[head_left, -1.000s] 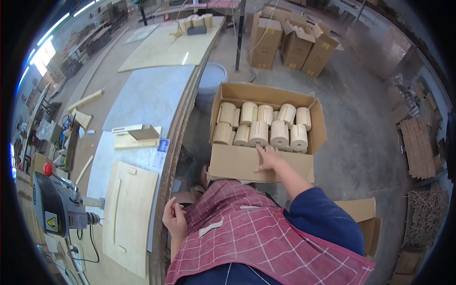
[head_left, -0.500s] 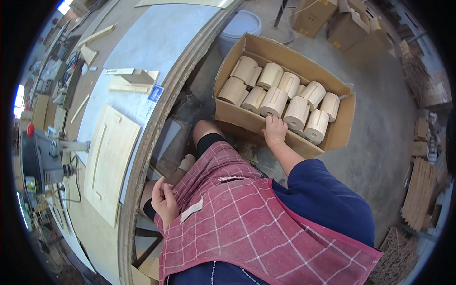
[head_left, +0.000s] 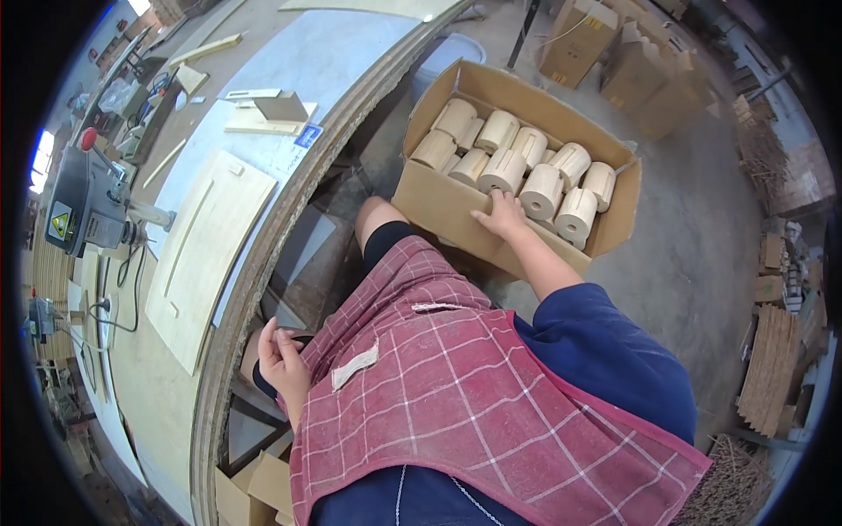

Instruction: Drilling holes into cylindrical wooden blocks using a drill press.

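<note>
An open cardboard box (head_left: 445, 207) on the floor in front of me holds several pale wooden cylinders (head_left: 540, 192), each with a slot in its side or a hole in its end. My right hand (head_left: 503, 215) is closed over the box's near rim, its fingers at the inner side by the cylinders and its thumb against the outer wall. Beside my thigh, next to the workbench edge, my left hand (head_left: 284, 368) is raised with loosely bent fingers, apart from one another, and nothing visible in them. A red checked apron (head_left: 438, 377) covers my lap.
To my left runs a workbench (head_left: 263, 289) bearing a slotted wooden panel (head_left: 210, 254), a small wooden piece with an upright block (head_left: 276, 107) and a drill-like machine (head_left: 88, 197). Beyond the box stand a lidded bucket (head_left: 452, 54) and more cartons (head_left: 579, 39). Stacked brown sheets (head_left: 768, 368) are at right.
The box's near wall shows more of its outer face, and my right thumb has spread onto it. My left hand has shifted slightly left. The whole view has turned a little.
</note>
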### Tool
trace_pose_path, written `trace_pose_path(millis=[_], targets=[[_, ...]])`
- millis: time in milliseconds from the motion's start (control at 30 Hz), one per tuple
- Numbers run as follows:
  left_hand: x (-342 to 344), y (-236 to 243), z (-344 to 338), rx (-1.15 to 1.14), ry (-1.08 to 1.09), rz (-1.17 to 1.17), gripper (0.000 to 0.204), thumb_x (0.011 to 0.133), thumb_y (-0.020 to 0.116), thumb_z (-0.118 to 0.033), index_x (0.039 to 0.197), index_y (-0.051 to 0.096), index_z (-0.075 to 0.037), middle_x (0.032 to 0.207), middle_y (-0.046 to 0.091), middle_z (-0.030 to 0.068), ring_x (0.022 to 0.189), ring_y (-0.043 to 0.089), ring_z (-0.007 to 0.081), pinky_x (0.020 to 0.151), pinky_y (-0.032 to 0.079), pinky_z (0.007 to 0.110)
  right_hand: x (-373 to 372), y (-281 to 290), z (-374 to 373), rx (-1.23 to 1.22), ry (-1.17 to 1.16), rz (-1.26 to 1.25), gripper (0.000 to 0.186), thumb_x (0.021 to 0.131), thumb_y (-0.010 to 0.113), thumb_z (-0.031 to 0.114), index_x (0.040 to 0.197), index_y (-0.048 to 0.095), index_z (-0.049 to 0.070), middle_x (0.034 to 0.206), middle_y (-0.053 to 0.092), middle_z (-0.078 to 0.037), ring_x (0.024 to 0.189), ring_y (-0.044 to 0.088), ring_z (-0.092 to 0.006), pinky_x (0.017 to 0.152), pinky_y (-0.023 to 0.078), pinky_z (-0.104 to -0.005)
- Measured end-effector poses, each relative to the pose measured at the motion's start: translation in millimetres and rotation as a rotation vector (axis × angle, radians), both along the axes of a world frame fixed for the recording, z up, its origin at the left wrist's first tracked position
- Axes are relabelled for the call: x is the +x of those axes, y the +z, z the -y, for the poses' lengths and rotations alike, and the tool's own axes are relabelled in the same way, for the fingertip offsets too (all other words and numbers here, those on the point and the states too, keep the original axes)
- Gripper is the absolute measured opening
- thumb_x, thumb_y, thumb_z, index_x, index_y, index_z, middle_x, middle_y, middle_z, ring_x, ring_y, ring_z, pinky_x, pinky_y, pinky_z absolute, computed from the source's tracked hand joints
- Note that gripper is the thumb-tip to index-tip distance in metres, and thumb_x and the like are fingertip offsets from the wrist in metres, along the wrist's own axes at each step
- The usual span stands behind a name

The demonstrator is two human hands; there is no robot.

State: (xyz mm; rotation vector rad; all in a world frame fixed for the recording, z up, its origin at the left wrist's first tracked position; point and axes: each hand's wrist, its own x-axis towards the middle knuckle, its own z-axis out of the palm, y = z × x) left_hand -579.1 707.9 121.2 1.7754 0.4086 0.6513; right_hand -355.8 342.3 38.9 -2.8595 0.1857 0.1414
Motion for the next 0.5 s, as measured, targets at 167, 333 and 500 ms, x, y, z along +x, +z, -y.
trace_pose_path(millis=[167, 333, 500], targets=[[3, 5, -34, 0.056, 0.036, 0.051, 0.025, 0.090, 0.049, -0.006, 0.114, 0.053, -0.001, 0.078, 0.056, 0.0032, 0.060, 0.048, 0.0047, 0.055, 0.042, 0.017, 43, 31, -1, 0.105, -0.508, 0.232, 0.067, 0.071, 0.066, 0.043, 0.115, 0.043, -0.003, 0.118, 0.046, -0.019, 0.107, 0.044, -0.0353, 0.093, 0.036, -0.0450], [-14, 10, -74, 0.128, 0.125, 0.121, 0.026, 0.089, 0.047, -0.003, 0.115, 0.052, 0.000, 0.077, 0.055, 0.0035, 0.060, 0.047, 0.0054, 0.053, 0.041, 0.017, 77, 14, -18, 0.093, -0.486, -0.081, 0.068, 0.072, 0.063, 0.042, 0.120, 0.044, -0.004, 0.128, 0.042, -0.019, 0.118, 0.042, -0.0299, 0.095, 0.038, -0.0382], [-64, 7, -102, 0.162, 0.329, 0.059, 0.024, 0.087, 0.051, -0.003, 0.109, 0.058, -0.002, 0.078, 0.059, 0.0041, 0.062, 0.052, 0.0077, 0.056, 0.044, 0.020, 59, 13, -29, -0.199, -0.325, -0.154, 0.061, 0.080, 0.046, 0.045, 0.124, 0.046, 0.003, 0.133, 0.039, -0.019, 0.129, 0.026, -0.0294, 0.101, 0.030, -0.0386]])
